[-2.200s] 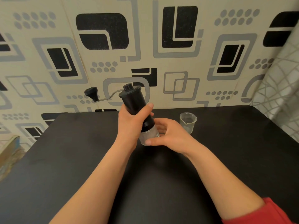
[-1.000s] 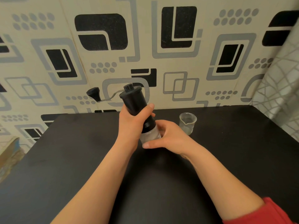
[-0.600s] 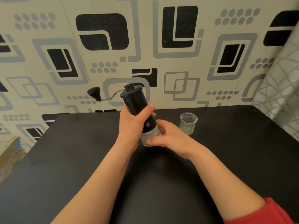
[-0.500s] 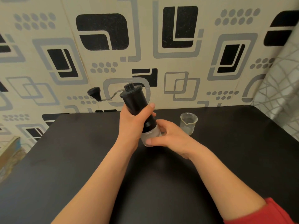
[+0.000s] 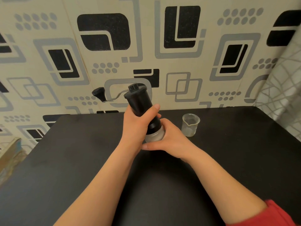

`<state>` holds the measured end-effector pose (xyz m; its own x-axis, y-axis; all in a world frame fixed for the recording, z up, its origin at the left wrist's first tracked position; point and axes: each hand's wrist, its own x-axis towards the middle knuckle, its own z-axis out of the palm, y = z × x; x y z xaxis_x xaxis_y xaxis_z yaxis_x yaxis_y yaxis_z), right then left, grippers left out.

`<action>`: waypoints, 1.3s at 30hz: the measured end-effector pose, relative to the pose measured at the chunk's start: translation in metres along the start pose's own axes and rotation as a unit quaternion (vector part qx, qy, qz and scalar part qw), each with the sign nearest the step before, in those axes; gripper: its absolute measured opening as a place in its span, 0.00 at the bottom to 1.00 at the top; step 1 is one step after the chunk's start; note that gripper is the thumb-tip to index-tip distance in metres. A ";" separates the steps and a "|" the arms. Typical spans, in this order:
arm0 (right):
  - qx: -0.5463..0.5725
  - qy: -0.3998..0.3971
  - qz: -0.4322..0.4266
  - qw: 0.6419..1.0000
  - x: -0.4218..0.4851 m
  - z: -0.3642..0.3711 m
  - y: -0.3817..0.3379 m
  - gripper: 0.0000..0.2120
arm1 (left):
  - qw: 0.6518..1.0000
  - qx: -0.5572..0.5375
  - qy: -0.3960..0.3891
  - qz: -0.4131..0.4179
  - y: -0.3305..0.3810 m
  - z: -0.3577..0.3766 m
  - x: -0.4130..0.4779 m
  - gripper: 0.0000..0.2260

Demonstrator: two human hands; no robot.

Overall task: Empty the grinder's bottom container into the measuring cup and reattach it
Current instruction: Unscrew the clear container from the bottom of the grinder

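A black hand grinder [image 5: 139,101] with a crank handle [image 5: 99,94] is held tilted above the dark table, top leaning left. My left hand [image 5: 138,128] is wrapped around its black body. My right hand [image 5: 169,139] grips the clear frosted bottom container [image 5: 154,136], which sits against the grinder's lower end; the joint is partly hidden by my fingers. A small clear measuring cup [image 5: 190,125] stands upright on the table just right of my right hand.
The black table [image 5: 81,160] reaches to a patterned wall at the back. A patterned cloth [image 5: 283,88] hangs at the right edge. A box-like object [image 5: 9,154] sits off the table's left side.
My right hand has shifted its fingers slightly around the bottom container. The grinder has stayed in nearly the same place and tilt.
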<state>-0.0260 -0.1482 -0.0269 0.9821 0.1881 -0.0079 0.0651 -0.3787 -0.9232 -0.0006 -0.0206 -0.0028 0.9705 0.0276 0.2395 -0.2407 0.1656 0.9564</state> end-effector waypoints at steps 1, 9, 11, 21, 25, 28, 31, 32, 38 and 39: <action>0.002 -0.001 0.002 1.000 0.000 0.001 0.000 0.36 | 1.000 -0.001 -0.001 -0.002 0.000 0.000 0.000 0.18; 0.056 -0.066 0.019 0.996 0.000 -0.004 -0.001 0.33 | 1.000 -0.003 0.002 0.006 0.001 -0.003 0.003 0.20; 0.113 -0.086 0.030 0.989 0.000 -0.004 -0.002 0.29 | 1.000 -0.001 0.002 0.005 0.002 -0.004 0.004 0.21; 0.028 -0.018 0.012 0.999 0.000 -0.005 0.000 0.31 | 1.000 -0.003 0.012 -0.002 0.003 -0.004 0.003 0.21; 0.007 0.005 0.010 1.000 0.000 -0.004 0.001 0.34 | 1.000 -0.018 0.014 -0.003 0.003 -0.003 0.002 0.22; 0.005 0.020 0.003 1.000 0.000 -0.003 0.000 0.34 | 0.999 -0.029 0.014 -0.009 0.004 -0.001 0.002 0.22; 0.007 0.012 -0.009 1.000 0.000 -0.002 -0.002 0.32 | 0.999 -0.037 0.018 -0.011 0.004 -0.001 0.002 0.23; 0.002 0.006 -0.014 1.000 0.000 -0.001 -0.002 0.30 | 0.999 -0.036 0.019 -0.009 0.004 -0.002 0.003 0.23; -0.019 0.011 -0.021 1.000 0.000 0.000 -0.004 0.30 | 0.999 -0.037 0.012 -0.005 0.005 -0.001 0.001 0.23; -0.021 0.014 -0.020 0.999 -0.001 0.000 -0.004 0.31 | 0.999 -0.039 0.010 -0.005 0.005 -0.001 0.001 0.23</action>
<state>-0.0267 -0.1471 -0.0235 0.9833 0.1779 0.0395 0.1106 -0.4101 -0.9053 -0.0007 -0.0186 0.0020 0.9730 0.0445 0.2264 -0.2304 0.2423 0.9424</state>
